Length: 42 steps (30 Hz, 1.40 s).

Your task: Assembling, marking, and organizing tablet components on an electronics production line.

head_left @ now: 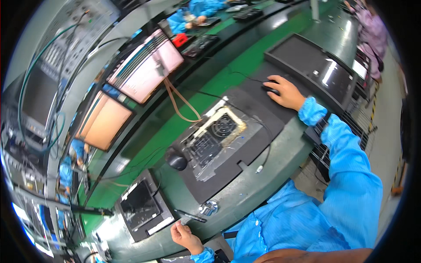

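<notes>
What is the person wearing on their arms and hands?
Both arms are in bright blue sleeves of a thin, slightly crinkly work coat, each gathered into a snug elastic cuff at the wrist. The right hand and left hand are bare, with no gloves. No rings, watch or markings show.

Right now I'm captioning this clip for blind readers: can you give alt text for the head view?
A person in a blue smock rests the right hand on a black computer mouse at a green workbench. The left hand pinches a small pale item beside a black pen.
</notes>
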{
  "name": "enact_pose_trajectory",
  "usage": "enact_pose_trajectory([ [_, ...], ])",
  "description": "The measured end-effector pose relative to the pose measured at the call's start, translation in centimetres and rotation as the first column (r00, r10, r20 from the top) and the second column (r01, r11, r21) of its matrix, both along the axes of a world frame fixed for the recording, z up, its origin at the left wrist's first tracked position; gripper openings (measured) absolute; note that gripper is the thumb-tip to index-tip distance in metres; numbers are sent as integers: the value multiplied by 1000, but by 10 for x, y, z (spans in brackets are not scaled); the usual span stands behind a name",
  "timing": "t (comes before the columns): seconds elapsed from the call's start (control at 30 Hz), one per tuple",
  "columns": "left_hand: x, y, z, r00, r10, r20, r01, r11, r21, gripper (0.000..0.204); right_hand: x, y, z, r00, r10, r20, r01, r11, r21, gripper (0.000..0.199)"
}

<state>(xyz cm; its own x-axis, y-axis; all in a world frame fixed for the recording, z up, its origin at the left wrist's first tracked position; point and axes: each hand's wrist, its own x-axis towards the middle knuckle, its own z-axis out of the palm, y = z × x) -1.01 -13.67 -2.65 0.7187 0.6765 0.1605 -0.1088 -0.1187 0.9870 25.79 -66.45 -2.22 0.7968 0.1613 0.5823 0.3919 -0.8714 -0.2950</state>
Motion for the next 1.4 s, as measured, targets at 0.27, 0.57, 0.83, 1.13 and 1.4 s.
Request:
enact_pose_trajectory([
  [0.27, -8, 4, 6, 982, 143, -123, -129, 985, 115, 33, -4, -2, 49, 991, -74, 113, 86, 991, -101, 39],
  [0.57, -3, 3, 9, 993, 10, -115, 2, 995, 102, 27, -61, -142, 60, 852, -338, -400, 152, 891, -428, 66],
  [0.83, -4, -2, 1, 999, 39, -35, -36, 995, 98, 23, -48, -153, 44, 964, -91, -249, 50, 984, -168, 43],
  [1.13, -2, 4, -4, 994, 101, 48, -105, 990, 93, 21, -30, -171, 103, 984, -180, 14, 180, 982, -56, 44],
  [1.4, -42, -46, 11, 975, -205, 90, 143, 879, 456, 16, -33, -134, 212, 970, -147, 193, 95, 962, 257, 43],
])
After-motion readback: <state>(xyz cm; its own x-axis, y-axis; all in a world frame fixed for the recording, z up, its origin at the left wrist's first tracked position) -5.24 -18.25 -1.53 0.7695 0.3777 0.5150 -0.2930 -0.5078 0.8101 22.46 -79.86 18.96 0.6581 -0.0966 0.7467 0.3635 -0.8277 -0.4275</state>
